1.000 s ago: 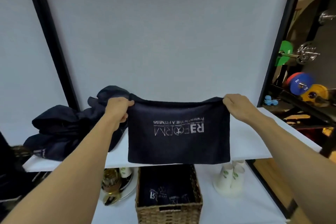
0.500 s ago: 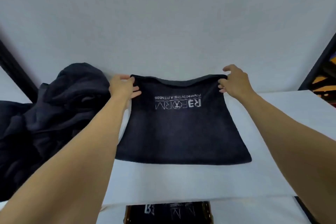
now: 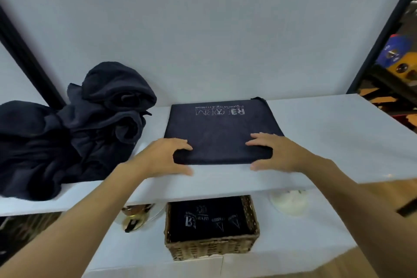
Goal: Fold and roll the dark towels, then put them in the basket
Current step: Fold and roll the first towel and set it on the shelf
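Observation:
A dark folded towel (image 3: 221, 128) with a white logo lies flat on the white upper shelf (image 3: 327, 133). Its near edge is turned up into a thick roll. My left hand (image 3: 164, 156) grips the left end of that roll, fingers on top and thumb in front. My right hand (image 3: 275, 151) grips the right end the same way. A wicker basket (image 3: 212, 248) stands on the lower white surface below the shelf, with rolled dark towels (image 3: 207, 219) inside.
A heap of loose dark towels (image 3: 74, 128) fills the shelf's left part. Under the shelf are a gold object (image 3: 135, 216) left of the basket and white paper cups (image 3: 291, 201) to its right. Weight plates (image 3: 392, 56) stand at far right behind a black frame.
The towel, held up by its top corners a second ago, was laid flat on the shelf. Both hands moved from the far corners to the near edge, which is now rolled up.

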`<state>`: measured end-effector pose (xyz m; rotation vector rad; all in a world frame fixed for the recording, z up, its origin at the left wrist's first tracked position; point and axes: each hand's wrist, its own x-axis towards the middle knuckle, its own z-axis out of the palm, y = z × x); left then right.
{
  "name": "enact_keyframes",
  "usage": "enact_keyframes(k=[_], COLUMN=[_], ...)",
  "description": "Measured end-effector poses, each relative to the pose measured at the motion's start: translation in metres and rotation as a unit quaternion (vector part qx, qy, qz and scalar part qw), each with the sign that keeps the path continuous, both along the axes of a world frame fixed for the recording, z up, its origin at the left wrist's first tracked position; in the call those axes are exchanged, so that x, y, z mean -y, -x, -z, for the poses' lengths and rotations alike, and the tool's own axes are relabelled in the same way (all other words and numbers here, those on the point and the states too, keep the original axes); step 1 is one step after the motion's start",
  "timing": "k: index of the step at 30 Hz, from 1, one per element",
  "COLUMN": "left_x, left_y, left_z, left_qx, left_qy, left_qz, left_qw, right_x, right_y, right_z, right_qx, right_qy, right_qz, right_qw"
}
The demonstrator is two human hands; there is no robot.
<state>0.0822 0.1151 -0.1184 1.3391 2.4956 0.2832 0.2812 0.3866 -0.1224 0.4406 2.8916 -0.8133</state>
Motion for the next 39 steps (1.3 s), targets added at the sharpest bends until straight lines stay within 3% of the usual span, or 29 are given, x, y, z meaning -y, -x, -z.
enact_keyframes(k=[3, 7, 12, 19, 24, 30, 35, 39], left_x=[0.021, 0.042, 0.086, 0.100, 0.074, 0.006, -0.060, -0.100], left_y=[-0.002, -0.026, -0.067, -0.074, -0.047, 0.023, 0.083, 0.113], left_z=[0.004, 0.007, 0.003, -0.031, -0.059, -0.058, -0.039, -0.018], left_qx=[-0.098, -0.172, -0.121, 0.011, 0.000, -0.090, -0.109, -0.108], left_qy=[-0.033, -0.056, -0.072, -0.113, -0.186, -0.234, -0.197, -0.068], left_qz=[-0.023, -0.056, 0.012, 0.009, -0.049, -0.158, -0.254, -0.267], left_qw=[0.994, 0.982, 0.990, 0.994, 0.981, 0.955, 0.940, 0.955], right_x=[0.010, 0.028, 0.043, 0.044, 0.020, -0.034, -0.085, -0.113], right_y=[-0.022, -0.042, -0.088, -0.105, -0.081, -0.002, 0.089, 0.139], right_z=[0.002, -0.003, -0.019, -0.054, -0.080, -0.086, -0.063, -0.022], right_qx=[-0.037, -0.008, 0.033, -0.025, -0.032, -0.164, -0.187, -0.132], right_qy=[-0.127, -0.287, -0.210, -0.116, -0.082, -0.061, -0.048, -0.047], right_qz=[0.033, 0.047, -0.006, 0.016, 0.054, 0.137, 0.155, 0.160], right_qw=[0.991, 0.957, 0.977, 0.993, 0.995, 0.975, 0.969, 0.977])
